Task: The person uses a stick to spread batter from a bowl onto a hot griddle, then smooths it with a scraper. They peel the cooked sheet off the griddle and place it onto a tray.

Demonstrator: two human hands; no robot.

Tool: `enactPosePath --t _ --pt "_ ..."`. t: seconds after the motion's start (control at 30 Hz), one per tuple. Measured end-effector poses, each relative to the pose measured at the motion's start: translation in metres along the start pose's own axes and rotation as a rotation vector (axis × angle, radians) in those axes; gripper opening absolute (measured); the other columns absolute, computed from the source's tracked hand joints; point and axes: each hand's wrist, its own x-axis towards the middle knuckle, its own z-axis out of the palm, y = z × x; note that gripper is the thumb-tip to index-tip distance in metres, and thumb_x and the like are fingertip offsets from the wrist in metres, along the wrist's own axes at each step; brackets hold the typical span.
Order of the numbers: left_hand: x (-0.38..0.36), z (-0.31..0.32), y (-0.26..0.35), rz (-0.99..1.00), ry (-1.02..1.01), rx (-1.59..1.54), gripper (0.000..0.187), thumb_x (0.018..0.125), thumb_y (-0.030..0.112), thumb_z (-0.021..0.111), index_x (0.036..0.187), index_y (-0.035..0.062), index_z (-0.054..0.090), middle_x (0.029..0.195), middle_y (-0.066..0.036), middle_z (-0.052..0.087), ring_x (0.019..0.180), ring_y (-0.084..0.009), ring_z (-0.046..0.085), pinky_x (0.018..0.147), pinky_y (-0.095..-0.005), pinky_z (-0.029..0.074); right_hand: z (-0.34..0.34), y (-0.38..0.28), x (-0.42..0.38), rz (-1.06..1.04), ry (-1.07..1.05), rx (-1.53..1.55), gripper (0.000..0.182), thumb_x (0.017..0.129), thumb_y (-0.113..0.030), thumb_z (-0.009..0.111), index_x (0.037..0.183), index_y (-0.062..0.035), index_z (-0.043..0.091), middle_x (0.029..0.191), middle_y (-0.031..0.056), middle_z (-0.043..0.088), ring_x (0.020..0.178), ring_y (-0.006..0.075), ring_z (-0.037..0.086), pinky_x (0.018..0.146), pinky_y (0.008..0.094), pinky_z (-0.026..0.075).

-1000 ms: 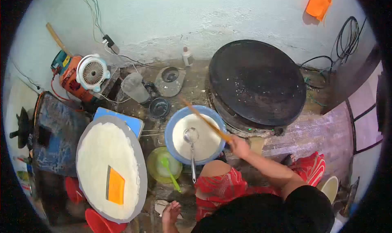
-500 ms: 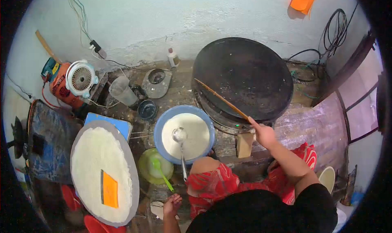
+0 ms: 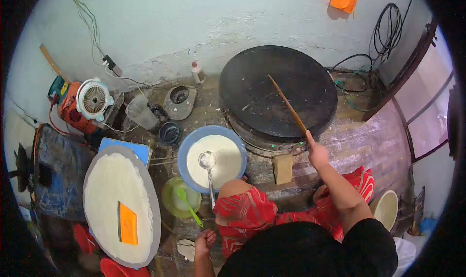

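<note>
1. Head view, right side: the person's right hand (image 3: 318, 153) has its fingers (image 3: 311, 142) closed around the lower end of a wooden stick (image 3: 288, 105); the hand is just beside the near right edge of a large round black griddle (image 3: 247, 88).
2. The stick slants up and to the left over the griddle, its far tip above the middle part of the dark plate; whether the tip touches the surface cannot be told. A few pale specks lie on the plate.
3. Head view, lower middle: the left hand (image 3: 205, 241) is near the person's knee, its fingers (image 3: 210, 235) loosely curled; whether they grip anything cannot be told. Just beside it lies a pale, flattish thing (image 3: 185, 249).
4. In front of the knee stands a blue basin (image 3: 182, 158) of creamy white liquid (image 3: 227, 155). A metal ladle (image 3: 208, 161) rests in it, handle leaning over the near rim.
5. Near the basin is a yellow-green bowl (image 3: 168, 204), with a bright green spoon (image 3: 182, 195) leaning out of it.
6. Head view, left side: a grey board (image 3: 155, 231) bears a broad pale sheet (image 3: 116, 180), with an orange piece (image 3: 128, 223) on it.
7. A tan block (image 3: 283, 169) stands near the griddle, between it and the person's legs.
</note>
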Motion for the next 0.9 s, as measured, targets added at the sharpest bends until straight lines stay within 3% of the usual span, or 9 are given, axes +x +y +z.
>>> enactPosePath --t 0.1,0.13,0.37,0.47,0.6,0.67,0.7,0.77,0.9 --pt "-0.001 0.004 0.0 -0.041 0.009 -0.017 0.023 0.082 0.016 0.044 0.1 0.0019 0.048 0.087 -0.011 0.059 0.074 -0.0218 0.058 0.063 -0.0318 0.048 -0.029 -0.013 -0.014 -0.324 -0.238 -0.155 0.058 0.076 -0.007 0.044 0.129 -0.0231 0.029 0.078 0.0183 0.056 0.066 0.0361 0.056 0.056 0.0446 0.044" --pt "-0.004 0.005 0.001 -0.048 -0.001 0.002 0.023 0.082 0.016 0.044 0.1 0.0019 0.048 0.087 -0.011 0.059 0.074 -0.0218 0.058 0.063 -0.0318 0.048 0.048 0.056 0.001 -0.172 -0.126 -0.153 0.055 0.077 -0.007 0.043 0.129 -0.0216 0.03 0.08 0.0186 0.057 0.067 0.0372 0.056 0.057 0.0451 0.043" --pt "0.0 -0.006 0.0 -0.023 -0.043 0.026 0.019 0.083 0.016 0.043 0.097 0.0036 0.049 0.083 -0.009 0.058 0.072 -0.021 0.058 0.061 -0.0302 0.047 -0.025 0.076 0.015 0.573 0.56 0.31 0.061 0.072 -0.002 0.046 0.128 -0.0195 0.029 0.089 0.0234 0.057 0.074 0.0373 0.056 0.064 0.0449 0.042" --pt "0.003 -0.003 -0.003 -0.095 0.003 -0.037 0.019 0.083 0.015 0.043 0.095 0.0032 0.05 0.08 -0.008 0.059 0.071 -0.0202 0.058 0.06 -0.0291 0.047 -0.034 0.058 0.014 0.068 0.269 0.05 0.062 0.073 -0.003 0.046 0.13 -0.0194 0.027 0.081 0.0224 0.057 0.068 0.0381 0.056 0.059 0.0453 0.043" --pt "0.002 0.01 -0.006 -0.067 -0.011 -0.032 0.019 0.082 0.015 0.044 0.095 0.0028 0.05 0.083 -0.009 0.059 0.072 -0.0215 0.058 0.061 -0.0305 0.047 -0.003 0.048 0.047 0.457 0.316 0.249 0.061 0.074 -0.003 0.046 0.13 -0.0142 0.025 0.074 0.0208 0.057 0.067 0.0376 0.055 0.058 0.0447 0.043" --pt "0.01 0.01 -0.009 -0.027 -0.031 -0.013 0.02 0.082 0.016 0.044 0.096 0.0029 0.05 0.086 -0.01 0.059 0.073 -0.0222 0.058 0.062 -0.0311 0.047 0.002 -0.004 0.049 0.266 0.366 0.478 0.047 0.077 -0.004 0.042 0.121 -0.0204 0.04 0.095 0.0236 0.055 0.081 0.039 0.055 0.068 0.0437 0.044" --pt "0.019 0.008 -0.013 -0.061 -0.039 -0.032 0.021 0.082 0.015 0.044 0.097 0.0025 0.05 0.087 -0.011 0.059 0.074 -0.0227 0.057 0.062 -0.0314 0.047 -0.007 -0.031 0.046 0.153 -0.093 0.239 0.048 0.076 -0.003 0.042 0.121 -0.0204 0.041 0.099 0.0202 0.055 0.085 0.0377 0.054 0.072 0.0423 0.044" --pt "0.015 0.019 -0.011 -0.09 -0.043 -0.06 0.022 0.082 0.015 0.043 0.098 0.0021 0.05 0.088 -0.011 0.058 0.074 -0.0232 0.057 0.063 -0.0318 0.047 -0.022 -0.077 0.033 -0.521 -0.345 0.106 0.06 0.068 0.002 0.044 0.121 -0.0264 0.042 0.104 0.0152 0.055 0.088 0.0311 0.055 0.076 0.038 0.044" --pt "-0.007 0.032 -0.012 -0.025 0.039 -0.044 0.023 0.081 0.012 0.042 0.1 0.0014 0.049 0.086 -0.011 0.058 0.073 -0.0229 0.057 0.061 -0.0305 0.047 0.002 -0.078 0.063 -0.252 0.232 0.54 0.054 0.071 0.001 0.043 0.121 -0.0209 0.041 0.09 0.0202 0.057 0.076 0.0364 0.056 0.064 0.0416 0.045"
